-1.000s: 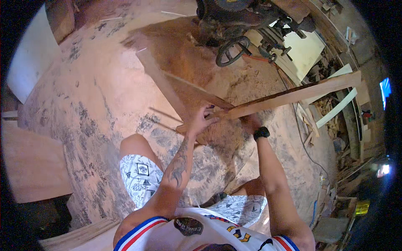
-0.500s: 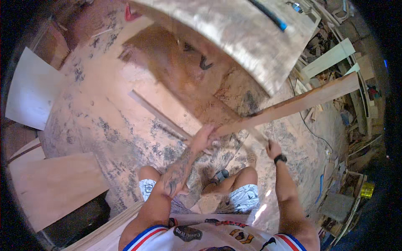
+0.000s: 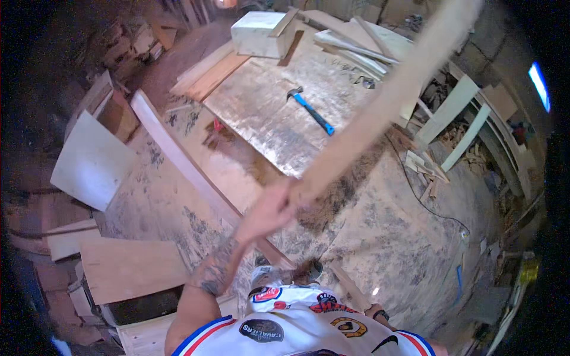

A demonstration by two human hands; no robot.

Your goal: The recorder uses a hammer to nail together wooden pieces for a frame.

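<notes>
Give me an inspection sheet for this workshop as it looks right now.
Surface: dusty floor with sawdust; worn plywood sheet lying flat.
Job's things: long wooden plank, raised and motion-blurred.
Clutter: blue-handled hammer on the sheet; white block; long board on the floor; flat panels at left; scrap offcuts at right.
Hands: left hand grips the plank's near end; right hand hidden, only a wrist with a watch shows.
Cables: thin dark cable across the floor.
Surroundings: pale frame pieces at right.

Saw pale tan plank [image 3: 380, 113]; hammer [image 3: 312, 110] blue-handled, dark head; white block [image 3: 258, 32]; my jersey [image 3: 297, 323] white, red-blue trim; floor [image 3: 380, 237] grey-speckled.
</notes>
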